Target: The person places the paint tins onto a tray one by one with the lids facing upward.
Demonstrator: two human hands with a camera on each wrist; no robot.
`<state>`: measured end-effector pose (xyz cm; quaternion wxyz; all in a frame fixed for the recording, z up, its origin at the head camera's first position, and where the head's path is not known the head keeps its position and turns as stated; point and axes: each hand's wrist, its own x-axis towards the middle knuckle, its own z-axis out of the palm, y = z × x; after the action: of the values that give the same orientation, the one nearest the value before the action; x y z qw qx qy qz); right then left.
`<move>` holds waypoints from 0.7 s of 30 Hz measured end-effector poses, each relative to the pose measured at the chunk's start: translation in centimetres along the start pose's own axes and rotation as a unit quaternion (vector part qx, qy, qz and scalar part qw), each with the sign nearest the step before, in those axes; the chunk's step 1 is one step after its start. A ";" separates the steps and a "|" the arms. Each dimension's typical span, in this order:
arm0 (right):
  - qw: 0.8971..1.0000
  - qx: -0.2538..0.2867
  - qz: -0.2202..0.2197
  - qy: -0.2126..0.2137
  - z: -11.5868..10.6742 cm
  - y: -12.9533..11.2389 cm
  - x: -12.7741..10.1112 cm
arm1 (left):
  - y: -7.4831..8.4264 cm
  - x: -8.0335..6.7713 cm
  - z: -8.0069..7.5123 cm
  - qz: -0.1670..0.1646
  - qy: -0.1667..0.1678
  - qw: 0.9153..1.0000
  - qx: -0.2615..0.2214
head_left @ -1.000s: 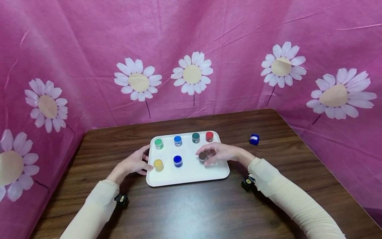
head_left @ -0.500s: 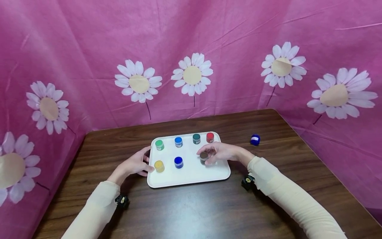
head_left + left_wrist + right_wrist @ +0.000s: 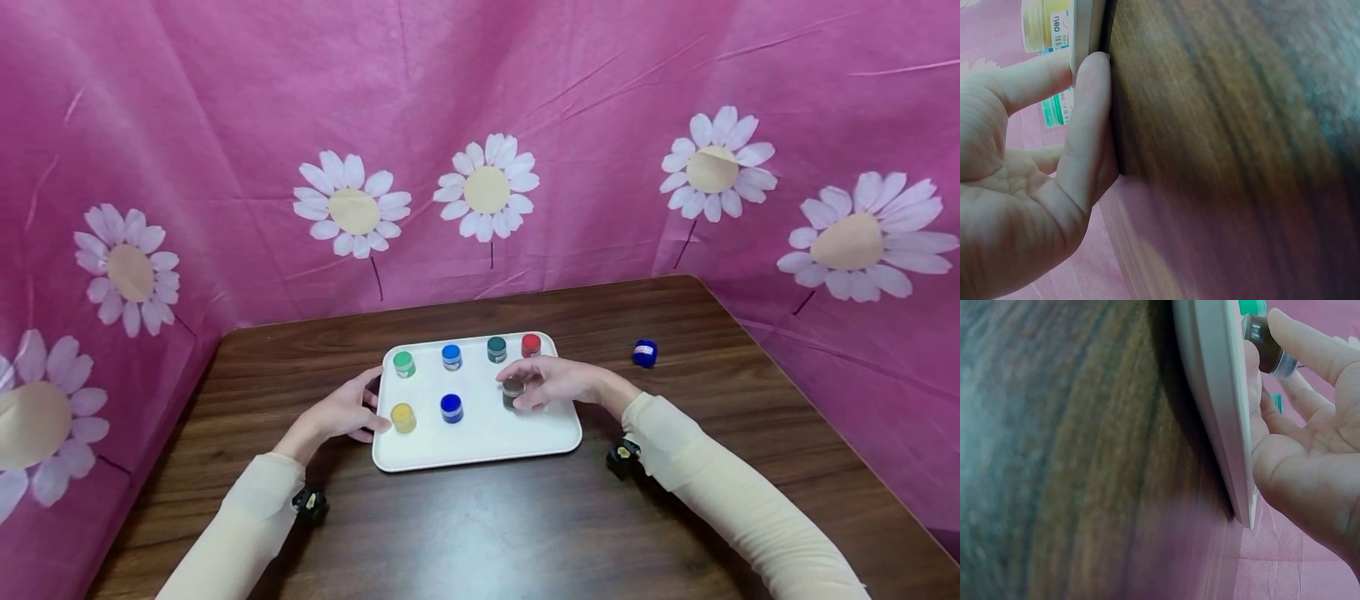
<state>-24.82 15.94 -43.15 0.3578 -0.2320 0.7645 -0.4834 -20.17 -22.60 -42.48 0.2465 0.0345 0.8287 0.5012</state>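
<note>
My right hand holds a small paint jar with dark brown contents between thumb and fingers, over the right half of a white tray. In the right wrist view the brown jar looks tilted, close to the tray surface. My left hand grips the tray's left edge, thumb at the rim near a yellow paint jar; in the left wrist view another finger lies along the tray's outer side. A dark blue jar stands mid-tray in the front row.
Along the tray's back stand a light green jar, a blue jar, a dark green jar and a red jar. Another dark blue jar lies on the wooden table, right of the tray. Pink flowered cloth hangs around.
The brown jar has risen slightly in my right fingers and shows more of its side. My left hand stays at the tray edge; the head view has shifted a little.
</note>
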 end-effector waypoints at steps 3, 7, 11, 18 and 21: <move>1.000 0.001 0.000 -0.002 0.0 0.0 0.0 | 0.0 0.0 0.0 -0.003 0.003 1.000 0.001; 1.000 -0.001 -0.001 -0.008 0.0 -0.1 0.0 | 0.1 0.0 0.0 -0.003 0.001 1.000 0.004; 1.000 -0.010 0.000 -0.004 0.0 -0.3 0.0 | 0.1 0.1 0.1 -0.001 0.003 1.000 0.004; 1.000 -0.013 0.020 -0.001 0.0 -0.3 0.2 | 0.0 0.1 0.1 -0.004 0.007 1.000 0.005; 1.000 -0.009 0.022 -0.003 0.0 -0.3 0.3 | -0.1 0.1 0.1 -0.002 0.003 1.000 0.006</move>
<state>-24.99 15.64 -42.96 0.3688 -0.2200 0.7724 -0.4680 -20.15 -22.53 -42.59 0.2443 0.0331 0.8328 0.4956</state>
